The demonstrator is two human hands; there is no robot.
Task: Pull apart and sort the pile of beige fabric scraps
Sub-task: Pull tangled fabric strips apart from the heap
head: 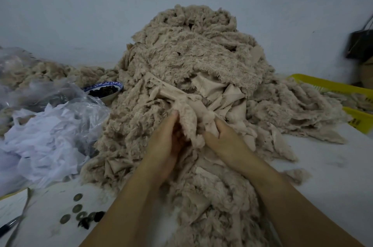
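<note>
White tabletop (323,166): bowl (94,86) (dark bits (104,91) inside), left hand (165,146) and right hand (224,138) tight around scrap (188,121).

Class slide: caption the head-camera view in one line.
Left hand and right hand grip a fuzzy beige scrap on the tall fabric pile.

fuzzy matt cloth scraps (193,61), crinkly glossy plastic bags (52,125)

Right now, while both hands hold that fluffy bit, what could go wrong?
1. The left hand and right hand grip a scrap low on the tall pile. A hard tug might make the heap slump forward.
2. The bowl sits right beside the pile's left edge, so sliding scraps could bury or tip it.
3. The small round pieces near the pile's front could get swept away.
</note>
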